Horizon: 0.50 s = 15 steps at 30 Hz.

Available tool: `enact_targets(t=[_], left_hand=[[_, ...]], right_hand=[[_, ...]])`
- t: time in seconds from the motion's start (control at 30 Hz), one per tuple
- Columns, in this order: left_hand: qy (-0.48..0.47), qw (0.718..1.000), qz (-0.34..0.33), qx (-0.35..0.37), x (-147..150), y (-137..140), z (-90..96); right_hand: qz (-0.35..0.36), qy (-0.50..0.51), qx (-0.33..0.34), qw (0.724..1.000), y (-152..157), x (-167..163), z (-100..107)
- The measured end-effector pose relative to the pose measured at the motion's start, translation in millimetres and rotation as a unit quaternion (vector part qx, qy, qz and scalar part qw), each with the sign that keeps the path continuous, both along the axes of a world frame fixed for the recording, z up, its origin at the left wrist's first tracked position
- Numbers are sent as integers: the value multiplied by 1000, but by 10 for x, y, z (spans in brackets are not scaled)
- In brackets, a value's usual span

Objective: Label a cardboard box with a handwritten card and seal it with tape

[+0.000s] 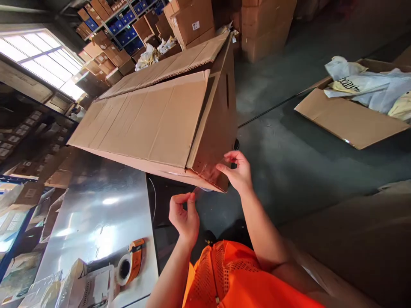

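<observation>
I am holding a long brown corrugated cardboard box (150, 124) that is resting with its near edge over the edge of the shiny metal desk (96, 214) and reaching away toward the far left of the scene. My right hand (236, 171) is pressing against the near right corner of the box, thumb on the end panel and the fingers (233, 156) curling loosely around the corner, where a strip of clear glossy packing tape (205, 173) is lying across the cardboard. My left hand (184, 216) is hovering just below the box, apart from it, with thumb and forefinger pinched together on the loose end of that clear tape; the other fingers are folded in.

I am wearing an orange mesh vest (231, 278), showing at the near edge. On the desk, near left, an orange tape dispenser with a roll (131, 261) is lying beside some white packets. On the dark floor at far right, a flattened cardboard sheet (346, 119) is carrying crumpled pale plastic bags (369, 85). Stacked cardboard boxes (192, 19) and shelving are filling the far background.
</observation>
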<state>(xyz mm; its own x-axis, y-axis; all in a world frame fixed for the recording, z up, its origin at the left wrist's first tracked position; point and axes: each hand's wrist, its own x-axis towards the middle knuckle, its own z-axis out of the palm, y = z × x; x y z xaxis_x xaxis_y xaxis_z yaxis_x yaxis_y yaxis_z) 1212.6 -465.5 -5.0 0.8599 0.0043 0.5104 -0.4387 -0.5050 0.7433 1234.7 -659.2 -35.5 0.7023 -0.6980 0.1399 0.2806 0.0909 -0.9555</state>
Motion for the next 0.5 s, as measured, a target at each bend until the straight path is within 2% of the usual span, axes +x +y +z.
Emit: enact_targets(t=[0.17, 0.33, 0.5], left_hand=[[-74, 997, 18, 33, 401, -15, 31], [-125, 990, 23, 56, 607, -46, 61], [-89, 994, 56, -16, 764, -50, 62]], right_hand=[[24, -14, 28, 999, 91, 244, -21], [-44, 16, -34, 998, 120, 230, 75], [-63, 6, -84, 994, 50, 350, 57]])
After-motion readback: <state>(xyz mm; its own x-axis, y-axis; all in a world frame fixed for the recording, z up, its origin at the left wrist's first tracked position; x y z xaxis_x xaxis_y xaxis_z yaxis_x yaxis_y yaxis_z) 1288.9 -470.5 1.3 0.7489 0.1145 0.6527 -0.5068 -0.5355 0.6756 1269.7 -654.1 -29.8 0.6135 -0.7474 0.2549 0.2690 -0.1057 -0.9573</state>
